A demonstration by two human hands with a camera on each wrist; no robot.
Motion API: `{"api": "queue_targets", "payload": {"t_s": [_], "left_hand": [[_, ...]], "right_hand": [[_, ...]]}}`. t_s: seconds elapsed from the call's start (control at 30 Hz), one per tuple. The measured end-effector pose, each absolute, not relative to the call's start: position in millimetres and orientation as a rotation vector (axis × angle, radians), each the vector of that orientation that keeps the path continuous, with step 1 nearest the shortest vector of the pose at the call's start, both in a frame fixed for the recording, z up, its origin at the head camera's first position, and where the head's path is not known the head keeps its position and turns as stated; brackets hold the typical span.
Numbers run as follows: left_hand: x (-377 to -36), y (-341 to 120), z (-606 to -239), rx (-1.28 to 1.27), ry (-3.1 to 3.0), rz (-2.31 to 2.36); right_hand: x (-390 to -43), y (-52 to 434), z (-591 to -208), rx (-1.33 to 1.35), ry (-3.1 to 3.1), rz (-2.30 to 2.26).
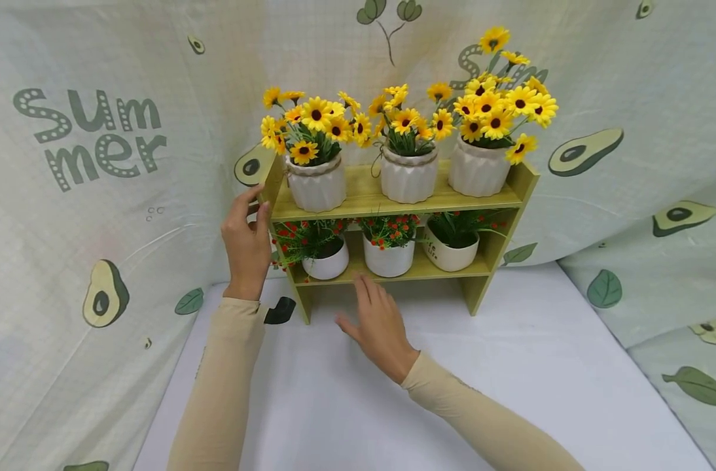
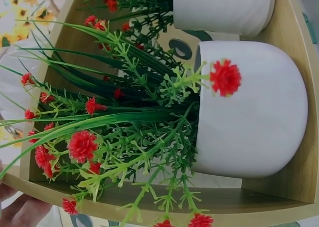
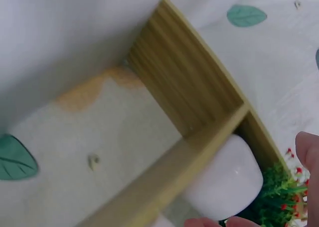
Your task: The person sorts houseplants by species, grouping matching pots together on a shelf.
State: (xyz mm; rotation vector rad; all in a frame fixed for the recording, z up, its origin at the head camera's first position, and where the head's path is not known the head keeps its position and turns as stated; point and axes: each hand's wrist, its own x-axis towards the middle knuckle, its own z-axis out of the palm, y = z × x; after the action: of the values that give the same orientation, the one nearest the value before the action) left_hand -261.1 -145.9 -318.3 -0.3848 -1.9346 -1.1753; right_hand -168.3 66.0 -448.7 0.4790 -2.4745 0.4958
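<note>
Standing on white surface point(image 1: 511, 392), against avocado-print backdrop point(image 1: 99, 229): wooden two-tier shelf point(image 1: 370, 196). Top tier: three white ribbed pots with yellow flowers point(image 1: 409, 171). Lower tier: three white round pots with red-flowered greenery point(image 1: 389, 256). Left hand point(image 1: 247, 243) at shelf's left side panel, thumb on front edge, fingers curled round panel's back. Right hand point(image 1: 378, 325) in front of shelf, below lower tier's front edge; fingers straight, loosely spread, tips near or touching edge, cannot tell which.
</note>
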Motion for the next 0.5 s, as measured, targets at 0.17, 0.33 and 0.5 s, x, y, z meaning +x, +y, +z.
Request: {"api": "queue_targets", "payload": {"t_s": [0.17, 0.33, 0.5], "left_hand": [[-260.1, -150.3, -319.7, -0.375, -1.944, -1.175], [-257.2, -154.2, -320.1, -0.352, -1.956, -1.179], [-254.5, -157.2, -323.1, -0.355, -1.969, -1.201]], "right_hand": [[-151.1, 80.7, -474.5, 0.488, -2.491, 0.527], [-138.0, 97.7, -497.5, 0.446, -2.516, 0.578], [-129.5, 117.2, -514.2, 0.386, -2.513, 0.631]]}}
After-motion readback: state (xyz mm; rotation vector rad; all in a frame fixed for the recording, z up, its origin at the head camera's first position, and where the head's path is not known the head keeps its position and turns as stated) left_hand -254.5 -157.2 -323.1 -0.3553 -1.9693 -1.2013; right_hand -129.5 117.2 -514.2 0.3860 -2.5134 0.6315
